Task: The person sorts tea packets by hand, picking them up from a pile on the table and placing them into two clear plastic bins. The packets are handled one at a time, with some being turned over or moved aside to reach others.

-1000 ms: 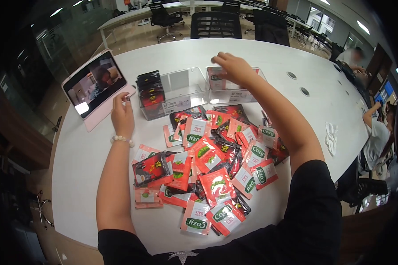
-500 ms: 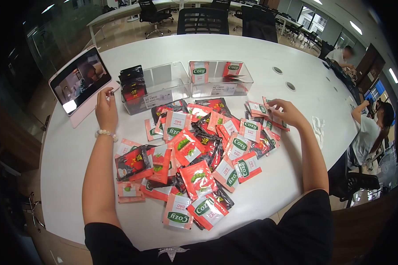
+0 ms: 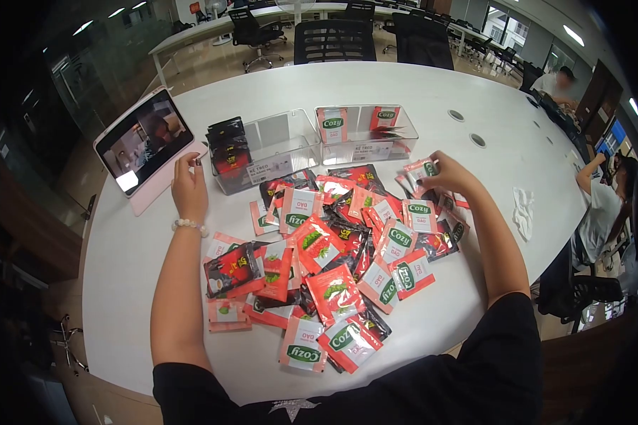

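Observation:
My right hand (image 3: 452, 174) pinches a pink and white Cozy tea sachet (image 3: 420, 170) between thumb and fingers, at the right edge of the pile and just in front of the right bin. Under and beside it lie more Cozy sachets (image 3: 420, 215). My left hand (image 3: 189, 188), a beaded bracelet at its wrist, is at the tablet's lower right corner, left of the left bin; its fingers are loosely bent and apart, with nothing in them. A heap of red, pink and black sachets (image 3: 317, 241) spreads between my arms, among them black and red ones (image 3: 234, 270).
The left clear bin (image 3: 273, 170) holds black sachets (image 3: 228, 145) at its left end. In the right clear bin (image 3: 368, 151) stand Cozy sachets (image 3: 332, 125). A propped tablet (image 3: 145, 142), a crumpled white tissue (image 3: 523, 212) and two people at the right are also in view.
My right hand has lifted the sachet slightly off the pile's right edge, its fingers closing on it. My left hand stays beside the tablet. The whole view has shifted a little.

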The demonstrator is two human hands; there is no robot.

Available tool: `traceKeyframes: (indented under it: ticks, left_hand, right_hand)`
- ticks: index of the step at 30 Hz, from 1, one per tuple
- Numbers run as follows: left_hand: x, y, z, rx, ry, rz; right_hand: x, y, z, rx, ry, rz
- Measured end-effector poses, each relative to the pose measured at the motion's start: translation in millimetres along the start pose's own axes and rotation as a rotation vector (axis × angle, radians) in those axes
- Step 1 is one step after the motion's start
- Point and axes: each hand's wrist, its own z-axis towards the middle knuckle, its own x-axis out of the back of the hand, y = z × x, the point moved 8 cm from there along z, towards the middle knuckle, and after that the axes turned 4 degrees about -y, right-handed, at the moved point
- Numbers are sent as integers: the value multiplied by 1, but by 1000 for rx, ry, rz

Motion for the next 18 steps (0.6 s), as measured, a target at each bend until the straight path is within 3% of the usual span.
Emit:
traceKeyframes:
  ticks: [2,7,10,14,16,18]
  left_hand:
    - [-1,2,0,-44,29,-23]
    - [-1,4,-1,-23,8,-15]
    - [1,6,0,-60,33,-2]
    - [0,7,0,-49,26,-6]
    - [1,9,-1,-61,32,-9]
    - [1,9,-1,-58,24,-11]
  right_hand:
    - [16,-12,-5,140,79,102]
    - [43,-57,-28,168,-4,59]
    - [56,-85,-27,363,6,115]
    - [78,-149,-13,675,265,12]
    - [66,-164,28,758,229,-35]
    - [45,-192,40,706,182,-263]
